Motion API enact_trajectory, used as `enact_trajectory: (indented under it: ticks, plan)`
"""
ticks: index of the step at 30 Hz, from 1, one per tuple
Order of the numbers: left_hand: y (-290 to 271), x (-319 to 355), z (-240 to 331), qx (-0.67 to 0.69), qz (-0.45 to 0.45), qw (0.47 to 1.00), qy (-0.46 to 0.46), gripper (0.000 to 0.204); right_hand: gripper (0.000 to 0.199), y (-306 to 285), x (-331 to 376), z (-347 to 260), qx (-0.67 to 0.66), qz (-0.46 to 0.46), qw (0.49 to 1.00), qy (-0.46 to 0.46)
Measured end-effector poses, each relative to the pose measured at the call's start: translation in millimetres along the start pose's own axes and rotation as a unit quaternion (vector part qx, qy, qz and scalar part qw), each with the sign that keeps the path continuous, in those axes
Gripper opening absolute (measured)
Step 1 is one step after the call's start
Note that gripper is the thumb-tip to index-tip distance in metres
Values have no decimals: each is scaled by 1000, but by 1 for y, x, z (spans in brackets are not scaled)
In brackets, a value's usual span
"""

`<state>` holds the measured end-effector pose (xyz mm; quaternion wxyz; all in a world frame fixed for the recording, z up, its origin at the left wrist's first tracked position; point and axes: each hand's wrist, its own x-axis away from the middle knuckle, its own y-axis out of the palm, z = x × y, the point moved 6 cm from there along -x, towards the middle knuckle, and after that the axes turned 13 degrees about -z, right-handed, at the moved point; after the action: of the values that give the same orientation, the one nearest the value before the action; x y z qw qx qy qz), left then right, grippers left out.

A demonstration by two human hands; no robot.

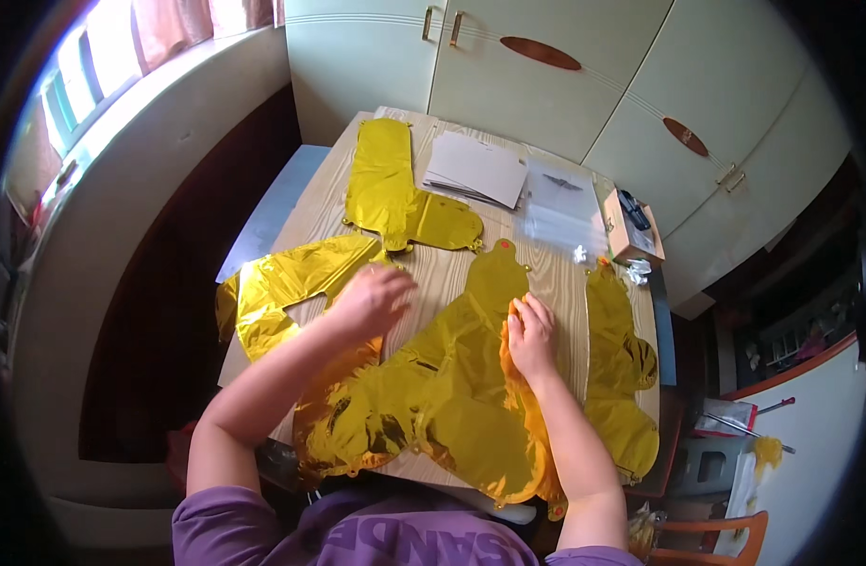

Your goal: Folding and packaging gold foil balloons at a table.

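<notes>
A large flat gold foil balloon (471, 368) lies across the near part of the table, with orange showing along its right edge. My right hand (532, 335) is closed on that edge, pinching the foil. My left hand (374, 300) is above the balloon's left side, close to a second, crumpled gold foil balloon (282, 278). Its fingers are curled and smeared by motion, so whether they hold anything does not show. Behind it lies an L-shaped gold foil balloon (381, 179). Another long one (617, 368) lies along the table's right edge.
A stack of grey cards (475, 168) and clear plastic bags (560, 208) lie at the table's (442, 283) far side. A small box (633, 231) holding dark items stands at the far right, beside crumpled white scraps (638, 272). Pale cabinets (546, 85) rise behind; a wooden chair (711, 528) stands lower right.
</notes>
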<state>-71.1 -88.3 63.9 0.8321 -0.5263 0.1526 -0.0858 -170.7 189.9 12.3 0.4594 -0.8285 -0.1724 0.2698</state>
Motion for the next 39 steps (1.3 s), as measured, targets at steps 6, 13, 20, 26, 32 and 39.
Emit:
enact_trajectory:
  ticks: [6, 13, 20, 26, 32, 39]
  plan:
    - [-13, -44, -90, -55, 4, 998, 1, 22, 29, 1, -2, -3, -36, 1, 999, -9]
    - [-16, -68, -108, -42, -71, 995, -49, 14, 27, -14, -16, -3, -105, -49, 993, 28]
    - [-40, -86, -130, 131, -146, 958, -208, 22, 25, 14, -102, -79, -109, -98, 983, -112]
    - [-41, -94, -133, 168, -133, 966, -143, 22, 30, 62, -152, -101, 29, -165, 984, -59]
    - [-50, -93, -106, 54, 2, 988, -145, 15, 33, 88, -161, -92, 64, -145, 987, -39]
    - [-30, -78, -86, -83, -22, 989, 120, 9, 26, 85, -163, -94, 63, -156, 984, -54]
